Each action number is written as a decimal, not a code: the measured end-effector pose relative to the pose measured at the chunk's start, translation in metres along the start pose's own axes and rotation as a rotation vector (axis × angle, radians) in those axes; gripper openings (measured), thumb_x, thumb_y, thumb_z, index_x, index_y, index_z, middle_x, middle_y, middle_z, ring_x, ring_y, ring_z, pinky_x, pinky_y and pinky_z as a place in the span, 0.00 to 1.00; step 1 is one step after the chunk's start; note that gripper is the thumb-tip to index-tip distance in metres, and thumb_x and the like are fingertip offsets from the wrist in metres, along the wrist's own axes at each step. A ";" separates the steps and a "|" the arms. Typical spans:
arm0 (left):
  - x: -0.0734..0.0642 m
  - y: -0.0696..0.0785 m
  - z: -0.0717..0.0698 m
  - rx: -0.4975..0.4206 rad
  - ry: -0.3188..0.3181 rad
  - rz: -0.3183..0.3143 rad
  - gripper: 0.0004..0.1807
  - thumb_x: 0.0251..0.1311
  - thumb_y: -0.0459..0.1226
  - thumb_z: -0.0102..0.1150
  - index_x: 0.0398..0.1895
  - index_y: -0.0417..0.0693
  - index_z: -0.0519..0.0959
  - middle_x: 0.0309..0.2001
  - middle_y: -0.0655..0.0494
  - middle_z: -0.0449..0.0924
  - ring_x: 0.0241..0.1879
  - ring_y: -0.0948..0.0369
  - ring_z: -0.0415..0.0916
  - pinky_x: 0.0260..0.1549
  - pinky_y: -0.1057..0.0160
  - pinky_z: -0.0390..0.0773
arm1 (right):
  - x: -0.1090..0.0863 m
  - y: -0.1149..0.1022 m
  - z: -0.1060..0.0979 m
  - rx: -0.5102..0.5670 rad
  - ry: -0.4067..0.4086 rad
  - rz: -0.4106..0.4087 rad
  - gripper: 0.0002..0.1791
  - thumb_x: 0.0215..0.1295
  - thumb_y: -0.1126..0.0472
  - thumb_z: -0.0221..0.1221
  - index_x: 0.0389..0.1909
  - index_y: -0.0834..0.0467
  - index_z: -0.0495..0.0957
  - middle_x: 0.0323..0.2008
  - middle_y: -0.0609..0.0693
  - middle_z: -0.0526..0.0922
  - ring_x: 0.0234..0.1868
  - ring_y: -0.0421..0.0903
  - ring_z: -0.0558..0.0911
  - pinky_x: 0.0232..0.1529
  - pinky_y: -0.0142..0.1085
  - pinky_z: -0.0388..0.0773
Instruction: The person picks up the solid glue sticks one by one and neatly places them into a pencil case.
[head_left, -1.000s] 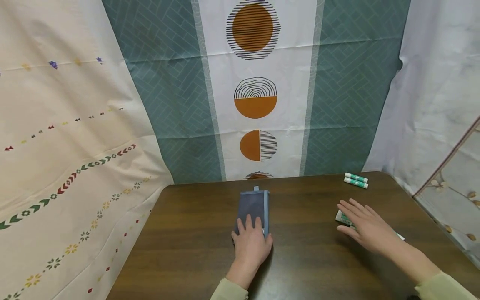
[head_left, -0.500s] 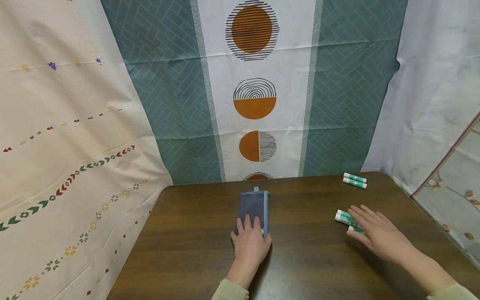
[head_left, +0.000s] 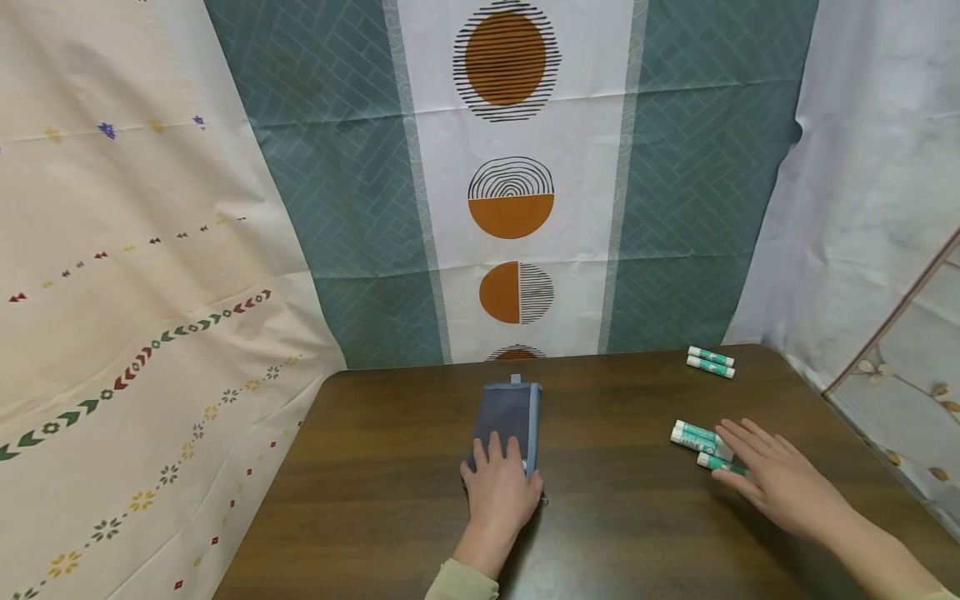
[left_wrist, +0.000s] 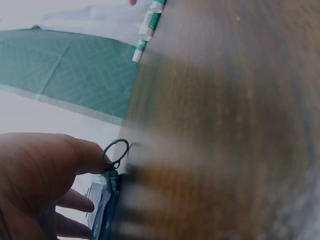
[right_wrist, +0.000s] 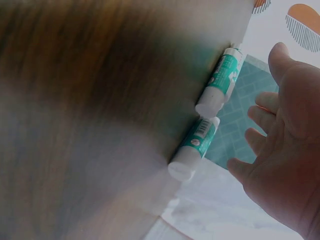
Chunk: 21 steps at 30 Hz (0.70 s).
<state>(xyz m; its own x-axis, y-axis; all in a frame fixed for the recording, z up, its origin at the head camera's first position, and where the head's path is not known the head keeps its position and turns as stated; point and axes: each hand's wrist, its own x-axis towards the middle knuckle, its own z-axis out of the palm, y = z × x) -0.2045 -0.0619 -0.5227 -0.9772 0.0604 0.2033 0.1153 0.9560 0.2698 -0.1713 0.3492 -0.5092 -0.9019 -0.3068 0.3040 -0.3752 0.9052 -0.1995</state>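
Observation:
A blue-grey zip pouch lies flat on the brown table. My left hand rests on its near end with fingers spread, the thumb and little finger at its two edges. In the left wrist view, the thumb is beside a dark ring at the pouch's end. To the right, my right hand is held with fingers extended and grips nothing. Just left of its fingertips lie green-and-white glue sticks, one glue stick nearer me. The hand hides part of this group.
Two more glue sticks lie side by side at the table's back right corner. The brown table meets a green-and-white curtain at its back. Patterned cloths hang at the left and right.
My right hand has moved to the right and slightly nearer me, uncovering more of the glue sticks. My left hand stays on the pouch, which has barely shifted.

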 end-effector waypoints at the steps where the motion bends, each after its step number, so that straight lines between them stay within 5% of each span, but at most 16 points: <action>1: 0.000 0.000 0.000 -0.007 0.009 0.002 0.35 0.69 0.52 0.72 0.73 0.41 0.80 0.75 0.32 0.73 0.76 0.28 0.66 0.64 0.20 0.70 | -0.001 0.001 0.000 -0.002 0.002 0.001 0.40 0.74 0.46 0.70 0.76 0.68 0.73 0.75 0.69 0.74 0.77 0.73 0.69 0.72 0.75 0.61; 10: -0.001 -0.002 0.004 -0.078 0.132 0.011 0.25 0.67 0.45 0.73 0.60 0.39 0.82 0.70 0.31 0.79 0.71 0.27 0.72 0.60 0.19 0.72 | -0.008 0.003 0.001 0.002 -0.021 0.026 0.41 0.76 0.46 0.68 0.77 0.68 0.72 0.76 0.70 0.73 0.79 0.72 0.66 0.75 0.74 0.57; 21: -0.004 -0.002 0.005 -0.088 0.175 0.043 0.12 0.68 0.41 0.71 0.45 0.41 0.84 0.68 0.33 0.81 0.69 0.28 0.75 0.58 0.17 0.71 | -0.011 0.007 0.001 0.002 -0.062 0.069 0.45 0.73 0.44 0.71 0.78 0.69 0.70 0.76 0.71 0.71 0.78 0.75 0.67 0.73 0.76 0.58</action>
<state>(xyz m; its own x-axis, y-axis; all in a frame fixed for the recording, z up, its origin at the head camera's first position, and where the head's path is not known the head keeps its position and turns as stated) -0.2017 -0.0626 -0.5289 -0.9263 0.0423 0.3744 0.1784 0.9244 0.3370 -0.1645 0.3584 -0.5151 -0.9372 -0.2613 0.2311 -0.3120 0.9243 -0.2200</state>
